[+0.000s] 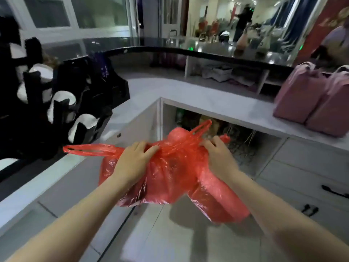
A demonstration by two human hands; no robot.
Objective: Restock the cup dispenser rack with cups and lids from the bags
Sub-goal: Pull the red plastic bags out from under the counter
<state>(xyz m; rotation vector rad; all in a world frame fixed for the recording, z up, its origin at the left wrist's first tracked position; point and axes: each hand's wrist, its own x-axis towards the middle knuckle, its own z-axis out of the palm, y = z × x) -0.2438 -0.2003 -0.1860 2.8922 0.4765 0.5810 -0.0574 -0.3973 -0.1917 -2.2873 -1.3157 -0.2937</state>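
1. Red plastic bag [170,178] held in mid-air in front of the person, over the tiled floor [170,233], off the inner corner of the white counter [188,95]; not resting on it.
2. Left hand [132,159] grips the bag's bunched top on its left side, fingers curled into the plastic.
3. Right hand [219,154] grips the bunched top on the right side, fingers curled and pinching the plastic.
4. One bag handle [88,149] sticks out left toward the counter's near-left edge; another handle loop [201,127] pokes up behind the hands.
5. Bag contents: cannot tell, plastic is crumpled and blurred.
6. Black cup dispenser rack [62,103] stands on the left arm of the counter, white cups [85,123] showing in its slots.
7. Two pink bags [311,99] sit at the counter's right edge, touching each other.
8. Open shelf space under the counter's far side, behind the red bag; drawers [311,167] at lower right.
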